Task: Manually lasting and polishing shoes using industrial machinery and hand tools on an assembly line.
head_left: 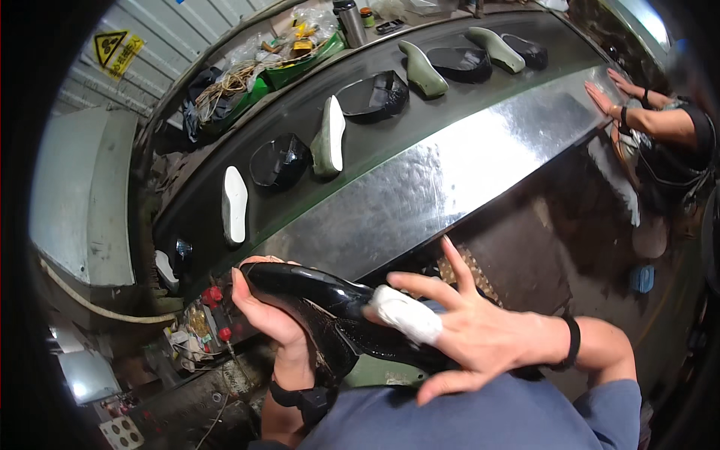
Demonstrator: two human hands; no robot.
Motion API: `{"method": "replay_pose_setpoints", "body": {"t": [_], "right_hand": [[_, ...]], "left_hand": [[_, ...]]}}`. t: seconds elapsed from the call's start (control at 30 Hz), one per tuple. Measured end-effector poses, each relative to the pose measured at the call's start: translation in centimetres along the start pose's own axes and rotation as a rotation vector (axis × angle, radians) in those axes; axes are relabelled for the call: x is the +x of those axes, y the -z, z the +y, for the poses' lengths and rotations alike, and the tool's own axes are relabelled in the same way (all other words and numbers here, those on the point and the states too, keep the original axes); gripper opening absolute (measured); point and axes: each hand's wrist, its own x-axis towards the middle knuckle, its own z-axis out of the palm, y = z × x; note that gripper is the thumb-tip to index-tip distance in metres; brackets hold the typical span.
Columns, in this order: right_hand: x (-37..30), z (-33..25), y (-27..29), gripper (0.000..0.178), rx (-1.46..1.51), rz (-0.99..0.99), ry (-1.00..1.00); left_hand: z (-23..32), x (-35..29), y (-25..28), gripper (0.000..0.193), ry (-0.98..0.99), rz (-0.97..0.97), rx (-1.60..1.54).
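Observation:
Across my body lies a glossy black shoe upper (322, 294), stretched over a green shoe last (380, 371) whose lower part shows against my shirt. My left hand (271, 315) grips it at the toe end, thumb up along the side; some of its fingers are hidden beneath. Over the upper's other end, my right hand (480, 337) is spread with fingers stretched apart. A white wrapping (407, 315) covers one of its fingers, and that finger's tip touches or nearly touches the black surface.
Along the dark conveyor belt (375, 142) stand black uppers (280, 160), green lasts (424, 69) and a white-soled last (235, 205). A metal ledge (420, 180) runs before it. At the right, another person's hands (600, 96) rest on the ledge. A thermos (349, 22) stands behind.

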Motion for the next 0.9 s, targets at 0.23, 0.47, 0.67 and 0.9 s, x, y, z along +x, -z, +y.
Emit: {"method": "replay_pose_setpoints", "body": {"t": [0.23,0.47,0.67,0.9], "right_hand": [[-2.7,0.0,1.3,0.084,0.156,-0.113,-0.134],[6.1,1.6,0.0,0.039,0.423,0.472,-0.085],[11.2,-0.3,-3.3,0.077,-0.178,0.335,-0.008],[0.9,4.0,-2.8,0.079,0.119,-0.06,-0.603]], "left_hand": [[0.6,0.0,0.7,0.044,0.028,-0.088,-0.128],[0.1,0.0,-1.6,0.045,0.055,-0.177,-0.047],[0.1,-1.1,-1.6,0.063,0.141,-0.428,-0.293],[1.1,0.1,0.3,0.044,0.064,-0.33,-0.187]]}}
